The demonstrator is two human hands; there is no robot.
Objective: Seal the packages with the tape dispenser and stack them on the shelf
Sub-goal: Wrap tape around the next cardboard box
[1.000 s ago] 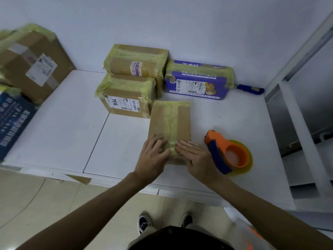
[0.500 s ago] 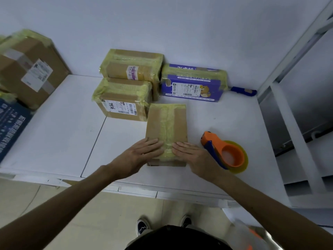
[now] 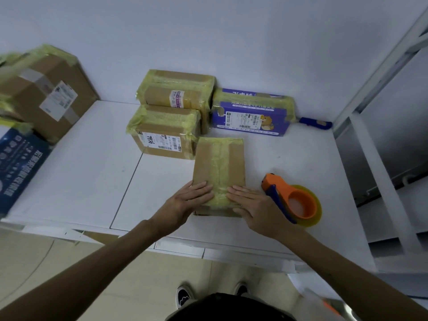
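Hands lie flat on a brown package [image 3: 220, 163] near the front of a white desk [image 3: 92, 177]. The left hand [image 3: 185, 202] rests on the package's near left corner and the right hand [image 3: 252, 205] on its near right corner. The fingers are straight and point toward each other across a strip of yellowish tape that runs down the package's middle. Neither grip is closed: both are wide and flat, pressing on the package rather than holding it.

Just right of the right hand, an orange and blue dispenser [image 3: 294, 200] with a roll of yellowish tape lies on the desk, touched by neither hand.

Behind the package are three taped parcels. A labelled box [image 3: 162, 137] marked with handwritten digits sits at the package's far left corner. A second box [image 3: 176, 93] stands behind it against the wall, and a purple box [image 3: 252, 114] sits to the right of that. A blue handle [image 3: 315, 123] pokes out beside the purple box.

At far left are a big box [image 3: 46, 93] with taped edges and, in front of it, a blue carton [image 3: 18, 163]. A white frame [image 3: 379, 158] rises at right. Below the desk edge, two dark shoes [image 3: 184, 297] stand on a pale floor.
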